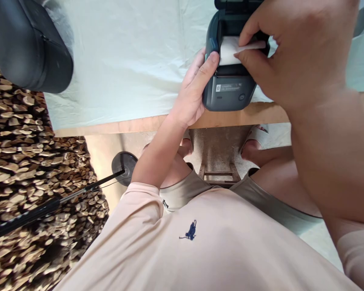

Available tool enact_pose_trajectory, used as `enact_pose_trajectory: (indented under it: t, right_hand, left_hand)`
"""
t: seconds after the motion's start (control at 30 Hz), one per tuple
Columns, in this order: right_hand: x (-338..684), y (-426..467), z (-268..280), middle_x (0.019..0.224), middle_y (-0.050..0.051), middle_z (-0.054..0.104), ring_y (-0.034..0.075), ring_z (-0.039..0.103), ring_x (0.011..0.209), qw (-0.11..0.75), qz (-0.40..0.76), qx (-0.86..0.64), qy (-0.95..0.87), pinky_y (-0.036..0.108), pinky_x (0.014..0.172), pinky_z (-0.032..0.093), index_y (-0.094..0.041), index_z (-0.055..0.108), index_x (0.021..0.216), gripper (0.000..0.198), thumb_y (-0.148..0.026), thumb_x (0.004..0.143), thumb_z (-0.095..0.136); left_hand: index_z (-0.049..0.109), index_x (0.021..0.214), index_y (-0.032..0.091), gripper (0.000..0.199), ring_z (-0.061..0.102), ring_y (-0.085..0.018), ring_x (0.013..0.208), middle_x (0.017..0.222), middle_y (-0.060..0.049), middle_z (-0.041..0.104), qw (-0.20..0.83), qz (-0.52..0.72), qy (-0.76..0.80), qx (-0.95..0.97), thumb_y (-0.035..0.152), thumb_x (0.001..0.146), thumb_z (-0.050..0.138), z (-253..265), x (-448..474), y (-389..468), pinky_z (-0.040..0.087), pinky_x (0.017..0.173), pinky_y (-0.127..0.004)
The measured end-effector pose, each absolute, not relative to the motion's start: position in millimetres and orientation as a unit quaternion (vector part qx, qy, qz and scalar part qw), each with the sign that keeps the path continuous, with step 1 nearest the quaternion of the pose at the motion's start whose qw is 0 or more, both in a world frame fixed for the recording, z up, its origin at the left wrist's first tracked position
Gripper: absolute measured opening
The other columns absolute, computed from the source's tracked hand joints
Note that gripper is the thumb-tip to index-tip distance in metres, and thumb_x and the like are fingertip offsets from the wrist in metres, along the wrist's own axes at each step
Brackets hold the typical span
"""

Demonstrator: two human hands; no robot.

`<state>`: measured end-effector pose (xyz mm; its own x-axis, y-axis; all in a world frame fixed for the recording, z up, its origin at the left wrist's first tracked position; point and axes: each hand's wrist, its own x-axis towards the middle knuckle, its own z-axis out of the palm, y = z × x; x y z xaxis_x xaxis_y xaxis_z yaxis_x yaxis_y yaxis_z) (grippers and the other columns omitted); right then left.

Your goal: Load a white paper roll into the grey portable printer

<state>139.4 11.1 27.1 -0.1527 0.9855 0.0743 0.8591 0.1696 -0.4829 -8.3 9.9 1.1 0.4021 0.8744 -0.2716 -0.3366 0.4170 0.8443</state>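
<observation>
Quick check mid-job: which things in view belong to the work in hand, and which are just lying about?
In use:
opened dark printer, held by the left hand
white paper inside it, pinched by the right hand

Apparently just lying about:
dark rounded object, upper left of the picture
black stand
stacked wood pieces
small wooden frame
</observation>
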Motion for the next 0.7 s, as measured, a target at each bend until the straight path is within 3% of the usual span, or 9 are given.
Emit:
enact_pose_trajectory:
  t: [0.13,0.27,0.37,0.53,0.6,0.7]
  right_hand:
    - [137.6,9.2,24.4,0.091,-0.009,0.045,-0.002,0.037,0.107,0.165,0.121,-0.591,-0.780,0.029,0.103,0.032,-0.030,0.051,0.091,0.039,-0.051,0.073,0.022]
    - [136.1,4.8,22.5,0.097,-0.017,0.044,-0.002,0.036,0.108,0.180,0.134,-0.546,-0.807,0.031,0.103,0.032,-0.034,0.050,0.088,0.033,-0.053,0.069,0.031]
    - [137.2,4.7,22.4,0.093,-0.013,0.045,-0.008,0.038,0.100,0.239,0.135,-0.544,-0.793,0.019,0.102,0.034,-0.027,0.050,0.088,0.036,-0.048,0.072,0.027]
    - [142.7,16.4,11.1,0.106,-0.005,0.037,-0.008,0.040,0.096,0.422,0.248,-0.614,-0.619,0.002,0.067,0.031,-0.024,0.041,0.107,0.049,-0.050,0.066,0.037]
    - [143.1,23.3,5.0,0.109,-0.005,0.034,-0.008,0.040,0.098,0.475,0.294,-0.594,-0.579,-0.002,0.067,0.035,-0.025,0.037,0.110,0.054,-0.051,0.063,0.042]
    - [139.5,30.5,3.6,0.110,-0.003,0.033,-0.010,0.039,0.097,0.501,0.351,-0.547,-0.571,-0.002,0.082,0.044,-0.020,0.034,0.111,0.060,-0.053,0.062,0.043]
  left_hand:
    - [0.051,0.090,0.022,0.033,0.047,-0.016,0.107,0.094,0.001,0.057,0.780,0.401,0.324,0.354,0.043,0.074,0.032,2.8,-11.8,13.0,0.050,0.078,-0.023]
    - [0.052,0.082,0.018,0.024,0.047,-0.016,0.106,0.085,0.002,0.058,0.763,0.410,0.335,0.370,0.036,0.073,0.039,-0.8,-15.3,13.7,0.047,0.082,-0.024]
    - [0.048,0.086,0.021,0.018,0.051,-0.015,0.100,0.086,0.004,0.058,0.753,0.410,0.336,0.391,0.029,0.071,0.045,-5.6,-17.1,13.4,0.047,0.082,-0.027]
    - [0.047,0.089,0.023,0.026,0.052,-0.016,0.099,0.080,0.007,0.057,0.721,0.397,0.370,0.430,0.013,0.065,0.050,-5.3,-17.0,13.7,0.043,0.089,-0.034]
    - [0.044,0.096,0.028,0.040,0.049,-0.016,0.104,0.085,0.009,0.057,0.722,0.380,0.391,0.427,0.007,0.063,0.050,-2.2,-17.1,13.8,0.039,0.094,-0.035]
    - [0.034,0.111,0.032,0.047,0.044,-0.014,0.111,0.090,0.008,0.057,0.740,0.354,0.416,0.392,0.011,0.070,0.042,3.6,-17.2,12.7,0.036,0.096,-0.035]
